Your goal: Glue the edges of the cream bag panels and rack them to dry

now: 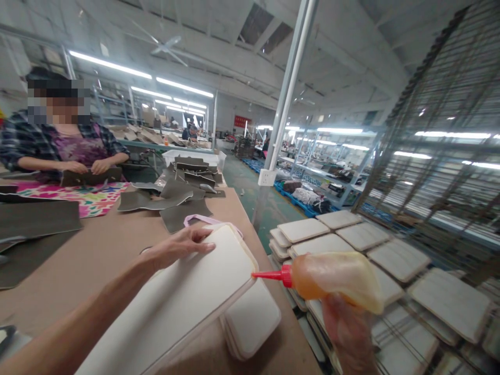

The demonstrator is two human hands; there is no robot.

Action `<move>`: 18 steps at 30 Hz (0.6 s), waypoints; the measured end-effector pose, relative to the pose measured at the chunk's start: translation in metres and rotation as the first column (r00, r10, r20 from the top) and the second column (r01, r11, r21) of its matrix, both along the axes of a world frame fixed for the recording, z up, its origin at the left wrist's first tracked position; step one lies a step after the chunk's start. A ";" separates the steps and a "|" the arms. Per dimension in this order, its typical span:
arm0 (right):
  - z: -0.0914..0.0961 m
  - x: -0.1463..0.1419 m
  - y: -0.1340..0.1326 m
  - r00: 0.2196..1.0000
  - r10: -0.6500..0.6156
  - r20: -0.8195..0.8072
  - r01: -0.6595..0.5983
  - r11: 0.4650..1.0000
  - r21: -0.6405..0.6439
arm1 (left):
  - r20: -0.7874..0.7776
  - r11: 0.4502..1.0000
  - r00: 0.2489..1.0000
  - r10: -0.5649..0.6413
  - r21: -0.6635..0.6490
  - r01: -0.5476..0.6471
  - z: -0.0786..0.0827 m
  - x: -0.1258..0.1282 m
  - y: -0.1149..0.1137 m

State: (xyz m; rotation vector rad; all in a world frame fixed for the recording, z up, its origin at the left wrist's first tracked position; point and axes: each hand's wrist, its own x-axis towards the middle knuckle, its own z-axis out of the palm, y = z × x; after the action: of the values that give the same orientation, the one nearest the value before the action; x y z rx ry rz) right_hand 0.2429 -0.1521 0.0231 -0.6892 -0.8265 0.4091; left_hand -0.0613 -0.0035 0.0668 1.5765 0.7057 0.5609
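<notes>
A long white panel (pixel 187 291) with rounded corners lies at a slant over the near part of the table. My left hand (pixel 189 246) grips its far left edge, thumb on the white face and the other fingers partly hidden by the edge. In my right hand (pixel 347 328) is a glue bottle (pixel 332 278) of clear plastic with amber liquid in it, tipped on its side. Its red nozzle (pixel 269 275) points left, the tip at the panel's right corner edge. Beneath that corner, a small stack of white rounded boards (pixel 253 317) rests on the table.
Stacks of white boards (pixel 398 259) stand to the right, beside a wire rack (pixel 441 114). Grey-brown sheets (pixel 167 195) lie across the brown table (pixel 105 250). A metal post (pixel 287 88) rises past the table's right edge. Opposite, a co-worker (pixel 70 140) handles a dark piece.
</notes>
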 end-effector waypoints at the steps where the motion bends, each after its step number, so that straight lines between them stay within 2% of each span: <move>1: 0.000 -0.001 0.001 1.000 -0.003 -0.018 0.004 1.000 0.021 | 0.000 1.000 1.000 0.013 -0.011 -0.013 -0.002 0.001 0.000; 9: 0.003 -0.007 0.006 0.999 -0.047 -0.005 0.047 0.996 0.070 | 0.096 0.980 0.988 0.118 -0.173 -0.101 -0.021 0.007 0.005; 18: 0.001 -0.006 0.013 0.998 -0.069 -0.016 0.069 0.996 0.061 | 0.140 0.965 0.971 0.192 -0.204 -0.162 -0.024 0.016 0.003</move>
State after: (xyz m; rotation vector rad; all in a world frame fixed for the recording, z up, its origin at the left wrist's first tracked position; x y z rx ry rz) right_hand 0.2374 -0.1389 0.0243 -0.6552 -0.7964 0.3248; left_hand -0.0450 -0.0004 0.0425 1.2821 0.7610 0.7212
